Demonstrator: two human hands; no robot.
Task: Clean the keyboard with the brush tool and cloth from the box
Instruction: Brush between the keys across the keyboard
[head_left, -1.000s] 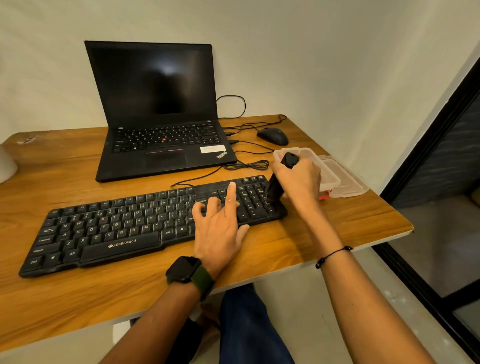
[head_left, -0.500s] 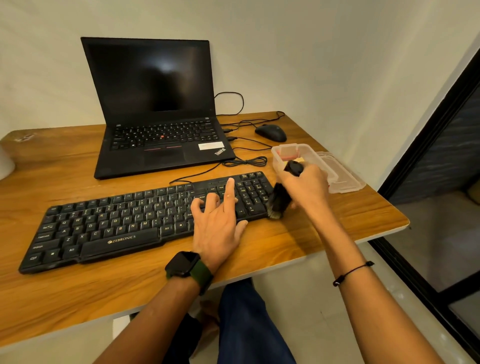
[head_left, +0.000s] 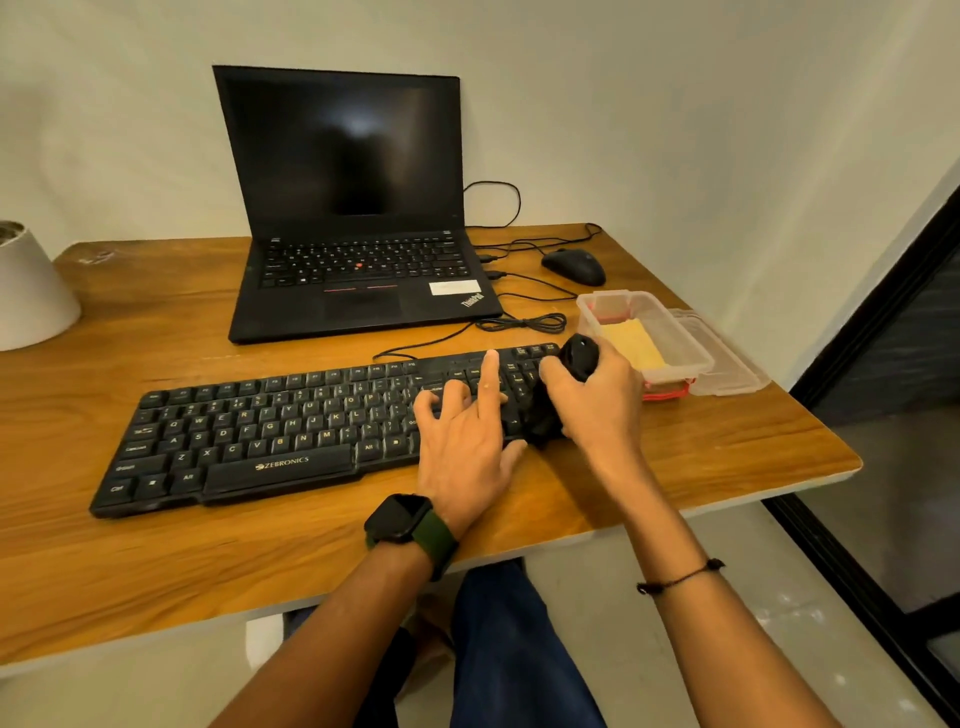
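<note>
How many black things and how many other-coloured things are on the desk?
Black: 4 – laptop, keyboard, mouse, brush
Clear: 2 – box, lid
Yellow: 1 – cloth
White: 1 – lampshade-like thing
Total: 8

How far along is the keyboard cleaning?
Done: box is open and the brush is out. In hand: right hand grips the brush at the keyboard number pad; left hand steadies it. Left: remaining keys, then the yellow cloth, not yet taken out.
</note>
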